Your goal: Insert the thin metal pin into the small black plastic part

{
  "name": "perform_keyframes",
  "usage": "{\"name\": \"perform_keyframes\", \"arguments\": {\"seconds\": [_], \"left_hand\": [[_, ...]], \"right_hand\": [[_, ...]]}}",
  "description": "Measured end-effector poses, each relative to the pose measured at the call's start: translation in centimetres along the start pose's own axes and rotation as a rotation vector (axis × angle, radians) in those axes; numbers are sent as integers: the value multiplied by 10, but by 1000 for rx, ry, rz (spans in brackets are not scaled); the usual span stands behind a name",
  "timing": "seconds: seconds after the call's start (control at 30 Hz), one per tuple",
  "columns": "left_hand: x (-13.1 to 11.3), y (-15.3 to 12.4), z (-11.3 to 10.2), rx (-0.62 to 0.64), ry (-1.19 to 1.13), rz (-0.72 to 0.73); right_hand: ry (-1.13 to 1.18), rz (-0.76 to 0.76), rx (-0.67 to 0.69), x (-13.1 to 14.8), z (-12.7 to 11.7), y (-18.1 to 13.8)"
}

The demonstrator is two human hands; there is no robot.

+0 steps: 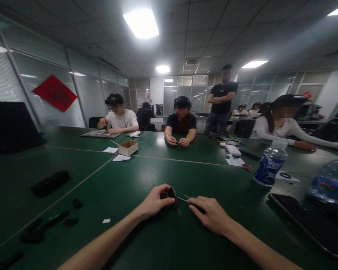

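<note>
The small black part is just above the green tabletop, in front of me, pinched between the thumb and fingers of my left hand; my grip there is closed down on it. The thin metal shaft of a screwdriver-like tool points at the part from the right, its tip at the part's edge; whether it sits inside, I cannot tell. My right hand is closed around the tool's dark handle, fingers laid along it.

To the left of my left forearm lies a white scrap, and beyond it several dark pieces, a rounded one among them, with a long black case farther up. On my right a dark-screened device lies flat near two upright plastic bottles, the nearer to me in the middle blue-labelled. Ahead, an open cardboard box stands by papers, and a co-worker sits opposite, both hands together on the table.
</note>
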State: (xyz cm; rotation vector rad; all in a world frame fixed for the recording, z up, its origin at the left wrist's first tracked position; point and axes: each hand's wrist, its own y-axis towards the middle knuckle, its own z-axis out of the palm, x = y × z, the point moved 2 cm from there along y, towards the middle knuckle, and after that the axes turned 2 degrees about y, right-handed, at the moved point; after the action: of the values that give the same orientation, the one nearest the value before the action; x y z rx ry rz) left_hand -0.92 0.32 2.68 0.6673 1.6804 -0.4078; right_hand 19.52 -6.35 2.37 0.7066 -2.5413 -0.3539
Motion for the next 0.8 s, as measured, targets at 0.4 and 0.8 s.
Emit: {"name": "perform_keyframes", "arguments": {"seconds": [0.4,0.8], "left_hand": [[4,2,-2,-12,-55,37],[-9,-2,0,76,159,100]], "right_hand": [[-12,-27,16,2,-2,0],[-4,-75,36,3,-4,-1]]}}
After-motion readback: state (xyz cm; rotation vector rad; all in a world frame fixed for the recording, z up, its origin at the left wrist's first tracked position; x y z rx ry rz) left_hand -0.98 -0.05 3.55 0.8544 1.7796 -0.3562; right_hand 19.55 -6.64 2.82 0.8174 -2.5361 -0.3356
